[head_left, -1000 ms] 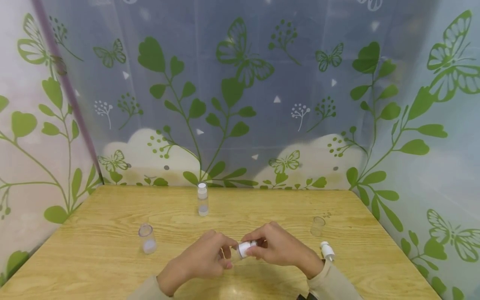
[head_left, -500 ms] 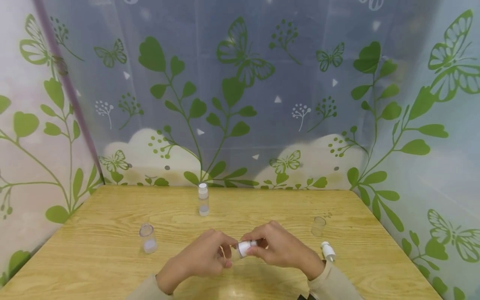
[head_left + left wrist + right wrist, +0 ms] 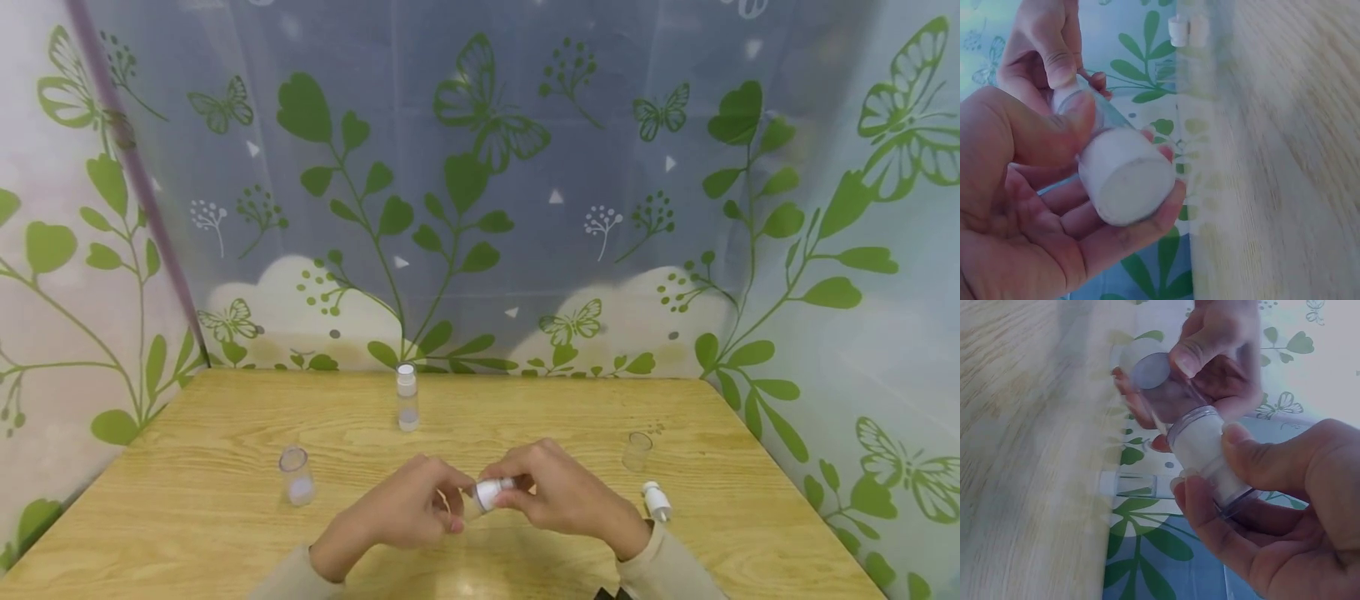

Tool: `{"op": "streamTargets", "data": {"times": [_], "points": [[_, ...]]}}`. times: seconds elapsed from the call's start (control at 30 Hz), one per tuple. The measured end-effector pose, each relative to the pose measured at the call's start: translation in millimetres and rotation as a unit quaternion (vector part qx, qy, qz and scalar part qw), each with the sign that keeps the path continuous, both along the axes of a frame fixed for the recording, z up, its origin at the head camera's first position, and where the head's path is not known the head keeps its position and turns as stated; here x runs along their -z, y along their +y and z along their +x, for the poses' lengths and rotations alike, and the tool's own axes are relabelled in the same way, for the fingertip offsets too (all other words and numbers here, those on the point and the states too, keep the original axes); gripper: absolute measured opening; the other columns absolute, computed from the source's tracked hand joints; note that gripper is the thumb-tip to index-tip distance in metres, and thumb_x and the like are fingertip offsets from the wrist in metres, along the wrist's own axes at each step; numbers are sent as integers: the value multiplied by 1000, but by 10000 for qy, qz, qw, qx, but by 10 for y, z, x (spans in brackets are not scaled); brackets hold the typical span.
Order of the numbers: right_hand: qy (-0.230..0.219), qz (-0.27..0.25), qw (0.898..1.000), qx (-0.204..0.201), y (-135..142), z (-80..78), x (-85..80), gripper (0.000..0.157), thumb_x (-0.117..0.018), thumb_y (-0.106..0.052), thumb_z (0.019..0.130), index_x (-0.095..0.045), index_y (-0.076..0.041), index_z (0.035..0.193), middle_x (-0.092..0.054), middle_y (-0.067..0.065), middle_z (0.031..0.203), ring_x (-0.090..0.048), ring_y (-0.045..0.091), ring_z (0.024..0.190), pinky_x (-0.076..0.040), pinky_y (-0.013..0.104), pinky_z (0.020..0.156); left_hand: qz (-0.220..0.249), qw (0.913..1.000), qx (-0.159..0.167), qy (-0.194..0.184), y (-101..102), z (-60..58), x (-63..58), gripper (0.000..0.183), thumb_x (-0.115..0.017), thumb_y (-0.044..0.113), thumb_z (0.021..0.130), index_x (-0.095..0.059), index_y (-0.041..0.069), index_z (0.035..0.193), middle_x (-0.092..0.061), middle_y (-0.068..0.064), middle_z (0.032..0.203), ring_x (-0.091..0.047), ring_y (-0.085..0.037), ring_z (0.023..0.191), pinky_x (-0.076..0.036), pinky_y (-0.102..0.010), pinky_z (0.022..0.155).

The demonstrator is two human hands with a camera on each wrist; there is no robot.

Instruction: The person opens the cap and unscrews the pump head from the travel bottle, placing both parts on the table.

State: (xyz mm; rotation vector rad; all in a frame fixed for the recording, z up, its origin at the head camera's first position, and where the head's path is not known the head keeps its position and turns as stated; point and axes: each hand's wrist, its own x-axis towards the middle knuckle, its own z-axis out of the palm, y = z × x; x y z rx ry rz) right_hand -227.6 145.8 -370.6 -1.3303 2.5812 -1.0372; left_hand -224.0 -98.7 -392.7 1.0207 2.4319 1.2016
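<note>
Both hands hold one small pump bottle point(image 3: 491, 493), tilted and raised over the wooden table. Its body is clear, with a white disc point(image 3: 1151, 371) inside the bottom and a white collar point(image 3: 1202, 447). My left hand point(image 3: 411, 505) grips the clear bottom end between thumb and fingers. At the other end, my right hand point(image 3: 557, 492) pinches the white collar and the clear part beyond it. In the left wrist view the white bottom point(image 3: 1137, 190) faces the camera, and the left thumb lies along the side.
A white-topped clear bottle point(image 3: 407, 400) stands near the table's back edge. An open clear bottle point(image 3: 297, 477) is at the left. On the right are a clear cap point(image 3: 637, 452) and a white pump head point(image 3: 656, 502) lying down. Patterned curtains surround the table point(image 3: 187, 517).
Both hands stay almost in place around the bottle. The right fingers shift slightly on it, and more of its white collar shows. The things on the table are unmoved.
</note>
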Motion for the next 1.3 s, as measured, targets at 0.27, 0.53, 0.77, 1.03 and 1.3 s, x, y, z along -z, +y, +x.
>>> {"op": "streamTargets", "data": {"times": [0.27, 0.53, 0.77, 1.03, 1.3], "points": [[15, -172, 9997, -185, 37, 8, -60, 24, -74, -6, 92, -77, -5, 116, -79, 8, 109, -72, 5, 91, -59, 18, 74, 238, 9989, 175, -377, 3, -10, -23, 38, -66, -13, 83, -75, -1, 117, -76, -6, 85, -64, -3, 68, -58, -19, 66], [200, -201, 9996, -92, 213, -25, -172, 26, -75, -4, 90, -77, -8, 116, -78, 8, 112, -73, 10, 93, -61, 22, 78, 375, 9944, 651, -741, -150, -60, -31, 32, -66, -12, 85, -74, -6, 114, -75, -14, 84, -64, 0, 68, -56, -17, 62], [265, -127, 9996, -25, 333, -69, -230, 25, -76, -4, 90, -78, -8, 114, -78, 8, 110, -74, 11, 91, -61, 23, 77, 391, 9949, 536, -758, -179, -57, -11, 32, -68, -9, 85, -73, -6, 116, -75, -14, 85, -65, -2, 70, -55, -17, 62], [14, 101, 9999, -27, 319, -75, -240, 25, -75, -1, 90, -77, -3, 115, -78, 12, 109, -75, 18, 91, -60, 20, 78, 151, 9983, 139, -539, -208, -76, -55, 35, -71, -7, 86, -71, -7, 121, -76, -13, 89, -67, -6, 76, -58, -19, 70], [-285, 725, 9969, 118, 337, -76, -234, 28, -78, 0, 87, -78, -5, 115, -77, 12, 109, -74, 16, 90, -59, 17, 77, 49, 9989, -85, -456, -237, -95, -66, 38, -71, -7, 86, -69, -8, 124, -75, -7, 87, -68, -9, 77, -58, -21, 70]]}}
